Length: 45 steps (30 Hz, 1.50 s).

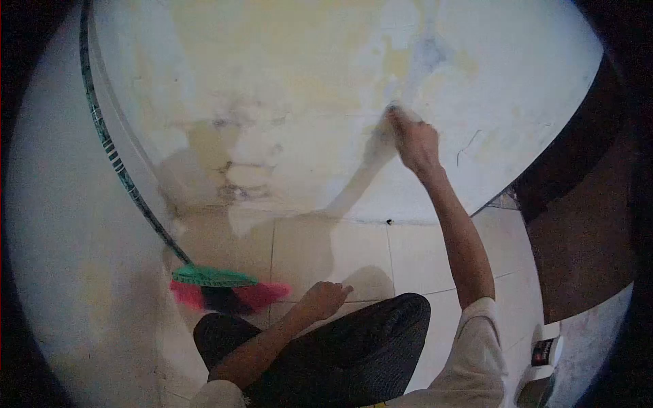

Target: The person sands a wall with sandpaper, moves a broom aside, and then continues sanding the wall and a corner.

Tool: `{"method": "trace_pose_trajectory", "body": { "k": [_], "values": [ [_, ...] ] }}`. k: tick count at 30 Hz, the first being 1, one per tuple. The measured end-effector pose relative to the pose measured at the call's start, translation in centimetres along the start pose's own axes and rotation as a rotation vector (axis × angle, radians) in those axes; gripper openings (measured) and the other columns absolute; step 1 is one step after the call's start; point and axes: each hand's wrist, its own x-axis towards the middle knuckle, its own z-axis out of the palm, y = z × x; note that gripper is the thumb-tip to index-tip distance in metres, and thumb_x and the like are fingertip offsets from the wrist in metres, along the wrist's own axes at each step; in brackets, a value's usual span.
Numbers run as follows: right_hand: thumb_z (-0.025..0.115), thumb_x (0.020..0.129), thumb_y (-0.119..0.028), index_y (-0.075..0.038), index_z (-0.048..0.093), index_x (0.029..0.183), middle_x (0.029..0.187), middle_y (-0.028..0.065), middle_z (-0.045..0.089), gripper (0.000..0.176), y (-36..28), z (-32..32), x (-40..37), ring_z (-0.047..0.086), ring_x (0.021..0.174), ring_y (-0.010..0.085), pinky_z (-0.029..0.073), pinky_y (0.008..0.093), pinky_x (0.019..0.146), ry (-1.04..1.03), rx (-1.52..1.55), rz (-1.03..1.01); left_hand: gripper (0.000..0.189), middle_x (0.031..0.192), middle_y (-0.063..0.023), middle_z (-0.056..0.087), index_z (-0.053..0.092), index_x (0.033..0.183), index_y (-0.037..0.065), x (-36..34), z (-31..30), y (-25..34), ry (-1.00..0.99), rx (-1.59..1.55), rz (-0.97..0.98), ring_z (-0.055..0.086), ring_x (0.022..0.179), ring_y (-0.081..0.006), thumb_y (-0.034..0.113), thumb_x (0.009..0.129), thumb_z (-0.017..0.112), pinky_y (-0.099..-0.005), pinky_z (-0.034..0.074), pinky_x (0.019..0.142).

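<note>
My right hand [416, 141] is raised against the patchy white and yellow wall [306, 81]. Its fingers are closed, with their tips at the wall surface; whatever they may hold is too small to make out. Around that spot the paint is uneven, with a greyish patch just above. Low down, my left hand [323, 300] is held over my dark-clothed leg [360, 333], above the floor tiles. Its fingers are curled in, and the palm side is hidden, so I cannot see whether anything is inside.
A broom [214, 276] with green and pink head leans at the left, its patterned handle rising along the wall. Pale tiles [326, 245] cover the floor. At right are a dark brown panel [578, 224] and a white container [546, 352] with dark label.
</note>
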Motion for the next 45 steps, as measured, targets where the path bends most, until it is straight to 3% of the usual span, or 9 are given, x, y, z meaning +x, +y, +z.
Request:
{"method": "trace_pose_trajectory", "body": {
  "k": [3, 11, 17, 19, 23, 25, 30, 39, 45],
  "values": [
    [0.051, 0.098, -0.027, -0.008, 0.059, 0.114, 0.072, 0.0202, 0.065, 0.026, -0.7, -2.4, 1.5, 0.067, 0.067, 0.0363, 0.053, 0.046, 0.064, 0.132, 0.656, 0.524, 0.038, 0.096, -0.0162, 0.065, 0.051, 0.132, 0.004, 0.3, 0.6, -0.5, -0.023, 0.013, -0.011, 0.066, 0.088, -0.0295, 0.019, 0.097, 0.049, -0.0432, 0.054, 0.076],
    [0.048, 0.101, -0.028, -0.005, 0.063, 0.105, 0.069, 0.0135, 0.067, 0.028, 0.7, 1.3, 1.1, 0.068, 0.065, 0.0258, 0.052, 0.0393, 0.064, 0.338, 0.27, 0.061, 0.031, 0.091, -0.0148, 0.064, 0.054, 0.12, 0.003, 0.3, 1.4, -0.5, 0.022, 0.006, 0.014, 0.066, 0.083, -0.0321, 0.015, 0.092, 0.055, -0.0437, 0.054, 0.073],
    [0.049, 0.099, -0.022, -0.006, 0.062, 0.11, 0.072, 0.0173, 0.067, 0.022, 0.1, -1.0, 1.0, 0.069, 0.066, 0.0315, 0.053, 0.0423, 0.064, 0.132, 0.568, 0.439, 0.039, 0.095, -0.0156, 0.065, 0.052, 0.132, 0.006, 0.2, 0.8, -0.2, -0.024, 0.06, -0.011, 0.066, 0.088, -0.0293, 0.018, 0.095, 0.052, -0.0417, 0.054, 0.073],
    [0.049, 0.097, -0.024, -0.01, 0.06, 0.113, 0.074, 0.0204, 0.066, 0.023, -1.2, -1.6, 0.6, 0.067, 0.07, 0.038, 0.053, 0.0469, 0.066, 0.121, 0.105, -0.054, 0.035, 0.092, -0.0153, 0.064, 0.053, 0.124, 0.003, 0.2, 1.2, -0.6, 0.044, 0.025, 0.031, 0.066, 0.083, -0.0322, 0.015, 0.092, 0.055, -0.0448, 0.053, 0.073],
    [0.052, 0.091, -0.016, -0.01, 0.057, 0.117, 0.089, 0.0215, 0.067, 0.028, -1.3, -3.6, 1.5, 0.066, 0.083, 0.042, 0.051, 0.0506, 0.072, 0.047, 0.664, 0.525, 0.035, 0.09, -0.0154, 0.064, 0.054, 0.124, 0.002, 0.1, 1.3, -0.2, 0.1, -0.008, 0.033, 0.066, 0.082, -0.0319, 0.014, 0.092, 0.054, -0.0446, 0.054, 0.072],
    [0.048, 0.097, -0.021, -0.009, 0.058, 0.115, 0.08, 0.0193, 0.068, 0.024, -0.5, 0.4, 0.6, 0.067, 0.074, 0.0393, 0.051, 0.0508, 0.067, 0.26, 0.158, -0.031, 0.033, 0.088, -0.0155, 0.063, 0.055, 0.122, 0.002, 0.2, 1.0, -0.2, 0.042, 0.012, 0.032, 0.067, 0.081, -0.0315, 0.013, 0.091, 0.054, -0.0442, 0.054, 0.07],
    [0.044, 0.1, -0.031, -0.013, 0.057, 0.118, 0.077, 0.0203, 0.067, 0.028, -1.4, -1.2, 0.9, 0.067, 0.071, 0.039, 0.051, 0.0492, 0.067, 0.175, 0.71, 0.529, 0.035, 0.091, -0.0148, 0.064, 0.052, 0.128, 0.004, 0.1, 0.6, -0.3, 0.011, 0.055, 0.019, 0.066, 0.082, -0.0303, 0.015, 0.094, 0.05, -0.0435, 0.054, 0.071],
    [0.047, 0.101, -0.026, -0.003, 0.06, 0.109, 0.074, 0.0208, 0.064, 0.027, 0.7, 0.3, -0.7, 0.067, 0.065, 0.0311, 0.051, 0.0412, 0.068, 0.064, 0.145, 0.056, 0.039, 0.095, -0.0149, 0.064, 0.05, 0.134, 0.006, 0.3, 0.6, -0.4, -0.053, 0.082, 0.012, 0.065, 0.086, -0.0289, 0.017, 0.097, 0.049, -0.0429, 0.055, 0.074],
    [0.045, 0.103, -0.026, 0.002, 0.06, 0.104, 0.062, 0.0134, 0.062, 0.031, 0.5, 0.4, -0.5, 0.063, 0.055, 0.0228, 0.049, 0.0369, 0.053, 0.016, 0.65, 0.337, 0.036, 0.099, -0.0156, 0.063, 0.053, 0.129, 0.004, -0.8, -3.3, -0.1, 0.065, 0.052, -0.083, 0.063, 0.092, -0.0305, 0.017, 0.095, 0.051, -0.0432, 0.053, 0.077]
  ]
}}
